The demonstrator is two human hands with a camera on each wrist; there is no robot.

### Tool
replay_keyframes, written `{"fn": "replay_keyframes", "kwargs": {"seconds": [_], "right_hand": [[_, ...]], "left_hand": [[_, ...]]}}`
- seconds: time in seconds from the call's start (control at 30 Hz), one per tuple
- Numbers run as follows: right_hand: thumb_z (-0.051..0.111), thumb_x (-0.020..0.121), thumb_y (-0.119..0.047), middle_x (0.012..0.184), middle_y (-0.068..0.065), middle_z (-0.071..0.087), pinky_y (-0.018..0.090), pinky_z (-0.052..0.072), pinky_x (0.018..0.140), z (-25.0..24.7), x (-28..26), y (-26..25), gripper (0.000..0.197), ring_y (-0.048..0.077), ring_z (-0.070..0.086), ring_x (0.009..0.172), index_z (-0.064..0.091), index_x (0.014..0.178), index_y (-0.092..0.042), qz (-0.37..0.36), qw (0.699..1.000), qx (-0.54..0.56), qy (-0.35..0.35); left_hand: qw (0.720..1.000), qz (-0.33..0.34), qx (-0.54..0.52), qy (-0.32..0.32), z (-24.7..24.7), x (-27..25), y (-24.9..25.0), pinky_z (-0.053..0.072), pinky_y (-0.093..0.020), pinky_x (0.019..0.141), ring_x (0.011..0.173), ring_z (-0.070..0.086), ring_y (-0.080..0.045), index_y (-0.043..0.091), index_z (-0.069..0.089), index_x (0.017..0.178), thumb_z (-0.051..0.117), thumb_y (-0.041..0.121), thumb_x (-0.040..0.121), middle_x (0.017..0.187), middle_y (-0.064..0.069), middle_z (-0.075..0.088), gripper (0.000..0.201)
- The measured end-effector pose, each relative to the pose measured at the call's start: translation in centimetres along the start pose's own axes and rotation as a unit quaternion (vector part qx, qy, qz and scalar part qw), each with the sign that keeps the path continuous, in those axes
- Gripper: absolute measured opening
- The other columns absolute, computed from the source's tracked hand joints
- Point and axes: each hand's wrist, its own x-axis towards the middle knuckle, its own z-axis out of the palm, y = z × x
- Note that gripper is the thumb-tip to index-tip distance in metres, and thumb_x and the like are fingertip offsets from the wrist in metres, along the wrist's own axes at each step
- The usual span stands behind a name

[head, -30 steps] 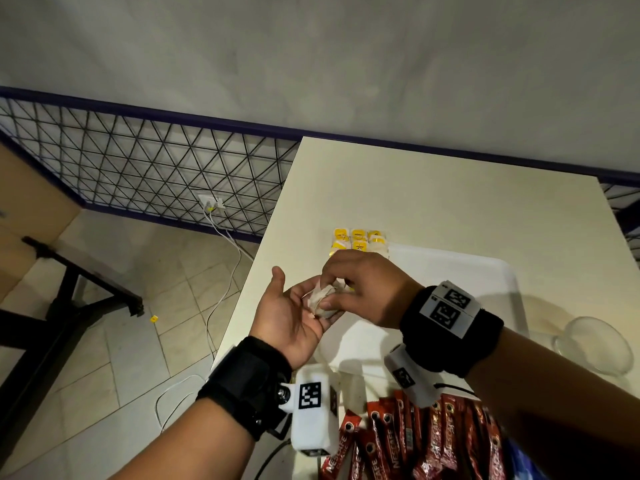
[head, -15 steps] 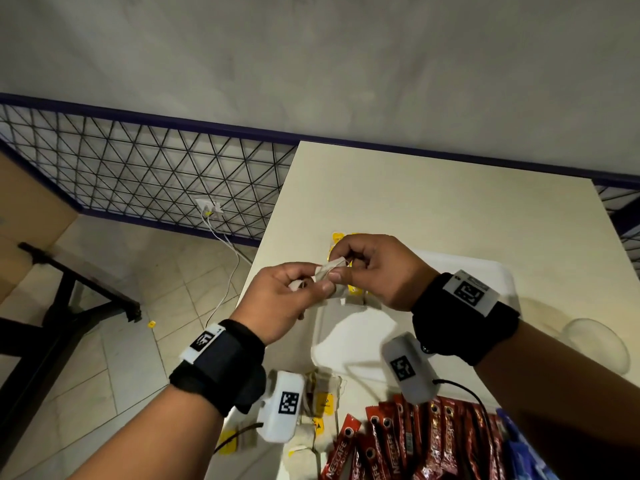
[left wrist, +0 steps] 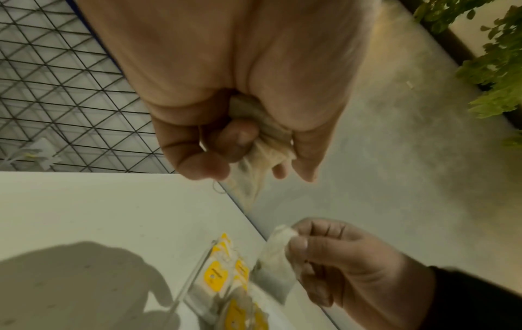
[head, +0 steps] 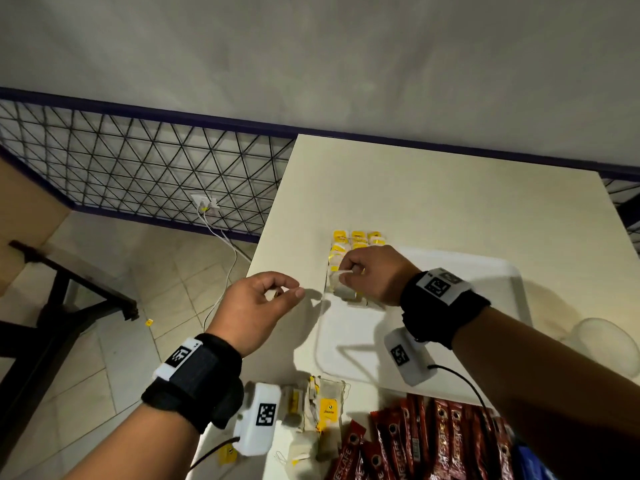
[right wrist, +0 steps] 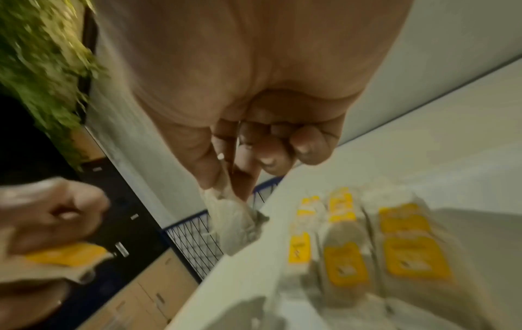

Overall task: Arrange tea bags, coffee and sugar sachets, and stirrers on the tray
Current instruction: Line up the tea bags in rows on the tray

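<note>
A white tray [head: 346,334] lies on the cream table [head: 433,195]. Rows of yellow-tagged tea bags [head: 356,239] fill its far left corner. My right hand [head: 346,275] hovers just over those rows and pinches a tea bag [right wrist: 231,221] between thumb and forefinger. To the left, above the table's edge, my left hand [head: 287,292] is curled round another crumpled tea bag [left wrist: 262,143], whose yellow tag [right wrist: 67,256] shows in the right wrist view. Loose tea bags [head: 325,410] and red coffee sachets [head: 433,445] lie on the table in front of the tray.
A clear glass bowl [head: 602,341] stands to the right of the tray. A blue packet [head: 530,462] lies beside the sachets. The table's left edge drops to a tiled floor [head: 114,358] with cables and a dark table leg. The wall runs behind.
My hands were together, pulling two tea bags apart. They have parted: the right hand carried one tea bag over the tray's rows, and the left hand stays to the left holding the other.
</note>
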Motion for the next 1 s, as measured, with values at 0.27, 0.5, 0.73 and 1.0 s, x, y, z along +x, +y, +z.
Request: {"fn": "replay_keyframes", "kwargs": {"seconds": [0.27, 0.5, 0.73, 1.0], "right_hand": [[0.061, 0.088, -0.019, 0.099, 0.008, 0.07, 0.018, 0.034, 0.076, 5.2, 3.0, 2.6, 0.017, 0.025, 0.06, 0.099, 0.071, 0.097, -0.009, -0.002, 0.995, -0.08, -0.06], [0.061, 0.089, -0.03, 0.106, 0.001, 0.069, 0.028, 0.046, 0.087, 5.3, 5.7, 3.7, 0.016, 0.022, 0.06, 0.105, 0.068, 0.101, -0.022, 0.088, 0.986, -0.119, -0.071], [0.059, 0.089, -0.034, 0.105, 0.001, 0.063, 0.035, 0.05, 0.084, 5.2, 5.4, 3.3, 0.013, 0.026, 0.061, 0.099, 0.058, 0.098, -0.024, 0.109, 0.984, -0.14, -0.019], [0.056, 0.087, -0.027, 0.104, 0.0, 0.061, 0.026, 0.039, 0.068, 3.3, 1.1, 4.3, 0.012, 0.025, 0.06, 0.094, 0.066, 0.094, -0.027, 0.12, 0.983, -0.14, 0.003]], "left_hand": [[0.999, -0.042, 0.005, 0.003, -2.4, 0.0, -2.1, 0.054, -0.043, 0.062, 0.072, 0.061, -0.037, 0.032, 0.073, 0.078, 0.075, 0.031, 0.08, 0.071, 0.011, 0.065, 0.003], [0.999, -0.043, 0.0, -0.003, -3.3, 0.7, -3.0, 0.048, -0.027, 0.06, 0.056, 0.057, -0.006, 0.027, 0.073, 0.079, 0.075, 0.028, 0.081, 0.068, 0.018, 0.063, 0.003], [0.999, -0.033, 0.032, -0.01, -2.6, 1.0, -3.4, 0.048, -0.029, 0.057, 0.059, 0.054, -0.034, 0.033, 0.072, 0.079, 0.075, 0.034, 0.08, 0.075, 0.018, 0.064, 0.003], [0.932, 0.142, 0.316, -0.111, 3.3, 3.9, -2.7, 0.05, -0.031, 0.068, 0.08, 0.063, -0.024, 0.023, 0.072, 0.088, 0.05, 0.033, 0.086, 0.082, -0.002, 0.066, 0.024]]}}
